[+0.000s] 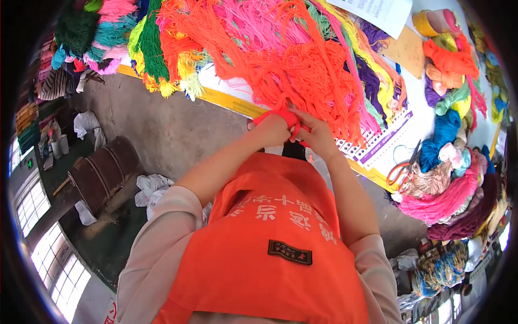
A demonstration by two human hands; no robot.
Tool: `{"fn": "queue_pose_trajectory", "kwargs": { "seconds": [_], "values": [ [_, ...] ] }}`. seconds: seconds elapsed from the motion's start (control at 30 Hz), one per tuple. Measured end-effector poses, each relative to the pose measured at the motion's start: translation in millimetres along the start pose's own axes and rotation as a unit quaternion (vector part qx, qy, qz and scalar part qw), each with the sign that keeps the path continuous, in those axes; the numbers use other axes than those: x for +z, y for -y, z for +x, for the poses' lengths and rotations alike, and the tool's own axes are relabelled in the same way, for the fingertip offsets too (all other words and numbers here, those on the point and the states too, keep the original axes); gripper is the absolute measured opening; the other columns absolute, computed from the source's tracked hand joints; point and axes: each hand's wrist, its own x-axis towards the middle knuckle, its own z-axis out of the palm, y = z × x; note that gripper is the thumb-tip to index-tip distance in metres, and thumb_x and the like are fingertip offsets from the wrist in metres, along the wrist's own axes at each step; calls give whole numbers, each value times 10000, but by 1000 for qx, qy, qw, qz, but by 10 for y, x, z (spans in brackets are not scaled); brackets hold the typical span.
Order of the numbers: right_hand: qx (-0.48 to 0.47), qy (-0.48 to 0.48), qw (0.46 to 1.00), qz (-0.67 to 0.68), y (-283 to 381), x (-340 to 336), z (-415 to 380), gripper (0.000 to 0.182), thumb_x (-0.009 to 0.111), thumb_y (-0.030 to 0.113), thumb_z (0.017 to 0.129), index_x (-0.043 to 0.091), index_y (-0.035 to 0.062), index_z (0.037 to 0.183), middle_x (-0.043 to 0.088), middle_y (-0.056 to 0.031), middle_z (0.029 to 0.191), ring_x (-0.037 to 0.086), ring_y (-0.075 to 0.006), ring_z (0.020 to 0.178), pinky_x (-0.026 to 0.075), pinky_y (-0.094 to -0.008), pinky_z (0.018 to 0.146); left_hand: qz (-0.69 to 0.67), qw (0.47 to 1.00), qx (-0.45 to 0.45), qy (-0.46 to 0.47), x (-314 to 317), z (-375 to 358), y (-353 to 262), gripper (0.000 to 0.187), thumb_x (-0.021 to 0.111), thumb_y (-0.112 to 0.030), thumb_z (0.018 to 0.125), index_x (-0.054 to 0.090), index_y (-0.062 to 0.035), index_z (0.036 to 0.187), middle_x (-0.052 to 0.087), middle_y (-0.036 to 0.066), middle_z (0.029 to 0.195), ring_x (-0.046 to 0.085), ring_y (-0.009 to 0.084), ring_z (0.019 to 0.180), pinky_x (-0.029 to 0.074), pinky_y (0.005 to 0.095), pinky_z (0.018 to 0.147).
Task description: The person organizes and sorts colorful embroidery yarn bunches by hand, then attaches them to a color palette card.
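Observation:
Both my hands meet at the table's near edge, in front of the orange apron. Coral-red yarn passes around and between the fingers of my left hand, which is closed on it. Close beside it, my right hand has its fingers bent together at the same strands; the exact grip of its fingertips is partly hidden. The yarn runs up into a large loose heap of orange-red yarn on the tabletop. Pink yarn and green yarn lie among it.
Orange-handled scissors lie on the table at the right, beside blue yarn and pink skeins. A printed sheet and a yarn cone are at the back. A brown drum stands on the floor at left.

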Motion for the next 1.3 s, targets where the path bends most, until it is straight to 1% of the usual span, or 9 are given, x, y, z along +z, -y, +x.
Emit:
{"fn": "queue_pose_trajectory", "kwargs": {
  "seconds": [0.07, 0.13, 0.33, 0.4, 0.57, 0.67, 0.73, 0.93, 1.3],
  "values": [
    [56, -31, 947, -315, 224, 16, -22, 405, 553, 326, 978, 535, 253, 1376, 695, -136, 888, 700, -279, 815, 536, -374, 745, -96, 993, -59, 44, -139, -94, -13, 204, 584, -163, 935, 636, -140, 1130, 697, 72, 863, 553, 77, 617, 387, 212, 433],
    [18, -50, 949, -310, 165, 21, -24, 410, 542, 352, 973, 536, 255, 1372, 692, -149, 896, 690, -310, 826, 533, -395, 750, -568, 814, -76, 92, -353, -321, 122, 191, 591, -175, 961, 624, -72, 1117, 695, 85, 957, 515, 56, 655, 364, 162, 450],
    [-8, -82, 946, -313, 50, 28, -15, 415, 537, 381, 962, 542, 261, 1359, 690, -158, 903, 676, -350, 833, 528, -424, 737, -809, 580, 95, -6, -1018, -1141, 402, 185, 547, -192, 1001, 557, -51, 1121, 623, 50, 993, 414, 41, 612, 333, 143, 420],
    [0, -81, 945, -318, 53, 49, -11, 412, 534, 389, 965, 543, 264, 1358, 690, -158, 905, 675, -349, 832, 527, -426, 732, -822, 534, 74, -184, -1338, -1164, 405, 148, 566, -169, 992, 565, -52, 1083, 620, 47, 945, 430, 46, 616, 326, 146, 422],
    [27, -122, 927, -352, 187, 130, -83, 446, 580, 226, 938, 524, 222, 1381, 590, -108, 719, 622, -259, 676, 488, -358, 654, -478, 688, 9, -546, -1080, -943, -106, 190, 654, -105, 925, 600, -72, 1105, 628, 3, 836, 463, 42, 602, 342, 185, 467],
    [44, -171, 931, -318, 218, 246, -138, 520, 608, 428, 918, 502, 231, 1387, 645, -109, 750, 671, -296, 722, 507, -407, 643, -195, 926, -22, -323, -313, -683, -309, 119, 677, -222, 913, 699, -110, 949, 649, 11, 811, 566, 76, 653, 434, 250, 535],
    [35, -185, 930, -315, 288, 320, -182, 539, 626, 406, 909, 483, 228, 1397, 636, -100, 731, 667, -282, 695, 503, -398, 617, -117, 936, 141, -301, 131, -346, -37, 140, 688, -190, 878, 677, -64, 938, 652, 46, 810, 633, 165, 755, 495, 341, 662],
    [1, -229, 923, -308, 391, 548, -259, 595, 683, 247, 873, 444, 169, 1412, 602, -78, 682, 622, -233, 603, 473, -364, 555, 126, 934, 156, -296, 147, -217, 190, 133, 690, -107, 814, 669, -33, 923, 656, 118, 849, 648, 298, 838, 496, 405, 742],
    [24, -286, 913, -291, 432, 658, -252, 595, 693, 256, 881, 437, 82, 1390, 611, -80, 661, 639, -255, 576, 479, -369, 528, 92, 945, 171, -262, 81, -156, 128, 126, 689, -71, 810, 642, -12, 911, 647, 120, 814, 636, 289, 766, 482, 403, 664]
  ]
}}
